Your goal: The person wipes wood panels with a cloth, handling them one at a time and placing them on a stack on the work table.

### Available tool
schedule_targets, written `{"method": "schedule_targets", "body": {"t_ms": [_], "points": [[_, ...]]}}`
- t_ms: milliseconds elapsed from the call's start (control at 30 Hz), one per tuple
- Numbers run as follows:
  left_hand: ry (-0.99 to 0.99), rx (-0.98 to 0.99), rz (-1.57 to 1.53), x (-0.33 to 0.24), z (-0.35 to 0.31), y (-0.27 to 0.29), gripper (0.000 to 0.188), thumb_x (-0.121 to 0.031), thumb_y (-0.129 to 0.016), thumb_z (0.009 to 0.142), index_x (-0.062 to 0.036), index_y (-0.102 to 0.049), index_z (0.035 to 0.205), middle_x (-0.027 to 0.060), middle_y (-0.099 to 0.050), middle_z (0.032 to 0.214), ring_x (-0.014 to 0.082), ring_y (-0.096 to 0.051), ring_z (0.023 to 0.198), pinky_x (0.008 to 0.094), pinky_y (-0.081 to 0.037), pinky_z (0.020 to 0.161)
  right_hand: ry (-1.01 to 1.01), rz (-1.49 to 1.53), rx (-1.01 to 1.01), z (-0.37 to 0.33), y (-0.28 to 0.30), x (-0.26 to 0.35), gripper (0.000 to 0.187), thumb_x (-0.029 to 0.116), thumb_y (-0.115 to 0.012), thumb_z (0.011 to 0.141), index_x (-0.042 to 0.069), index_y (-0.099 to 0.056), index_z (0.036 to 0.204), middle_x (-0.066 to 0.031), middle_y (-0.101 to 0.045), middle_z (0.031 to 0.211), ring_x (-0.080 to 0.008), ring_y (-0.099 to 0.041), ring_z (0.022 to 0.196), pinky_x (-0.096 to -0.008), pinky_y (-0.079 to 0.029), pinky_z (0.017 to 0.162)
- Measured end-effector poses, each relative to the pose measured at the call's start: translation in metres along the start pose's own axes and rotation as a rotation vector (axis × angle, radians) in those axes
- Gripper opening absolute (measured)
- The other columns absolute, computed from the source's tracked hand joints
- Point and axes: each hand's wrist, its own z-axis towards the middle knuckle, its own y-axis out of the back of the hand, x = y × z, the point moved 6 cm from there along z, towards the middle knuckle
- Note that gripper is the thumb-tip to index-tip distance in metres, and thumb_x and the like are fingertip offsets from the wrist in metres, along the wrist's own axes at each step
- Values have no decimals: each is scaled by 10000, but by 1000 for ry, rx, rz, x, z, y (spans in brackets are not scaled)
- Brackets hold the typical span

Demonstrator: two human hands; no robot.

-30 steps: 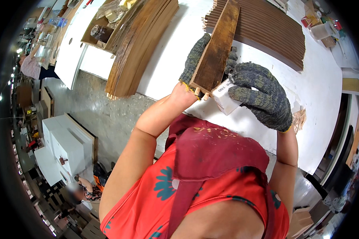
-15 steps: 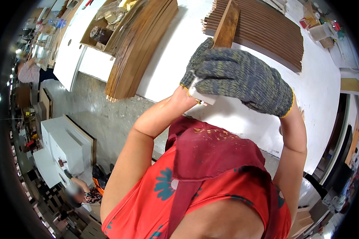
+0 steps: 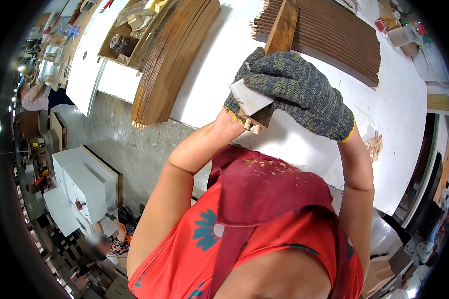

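Note:
Both my hands wear dark grey knit gloves with yellow cuffs. My left hand (image 3: 242,70) is wrapped round a brown wooden slat (image 3: 283,30), whose near end carries two small dowel pegs (image 3: 252,127). The slat's far end reaches over a row of ribbed brown slats (image 3: 329,42). My right hand (image 3: 299,89) grips a white block (image 3: 249,97), perhaps a sanding block, and presses it on the slat near its pegged end. Its underside and the fingertips round it are partly hidden.
A stack of brown slats (image 3: 177,60) lies on the white table (image 3: 204,65) at left, beside a cardboard box (image 3: 134,57) of odds and ends. Tubs and small items (image 3: 401,37) stand far right. Two people (image 3: 35,94) work at the left, near a white cabinet (image 3: 85,184).
My right hand has turned and shifted slightly left, so more of the white block shows on the slat's near end. My left hand keeps its hold.

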Motion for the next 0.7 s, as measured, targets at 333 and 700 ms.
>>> {"method": "schedule_targets", "body": {"t_ms": [333,700], "points": [[-194,157,735,4,8,4,374,-84,-432,938,-97,-403,1311,94,-542,1206,200,-545,1099,348,-477,955,-15,-24,-31,1,2,1,434,118,-616,773,73,-582,1204,-133,-572,1203,-337,-535,1088,-415,-428,936],[-128,182,879,18,5,11,375,-186,-440,960,-70,-398,1314,85,-545,1210,194,-538,1130,347,-429,1019,-35,-48,-12,-5,0,-2,393,93,-569,804,31,-571,1193,-140,-555,1220,-339,-537,1082,-410,-433,934]]}}
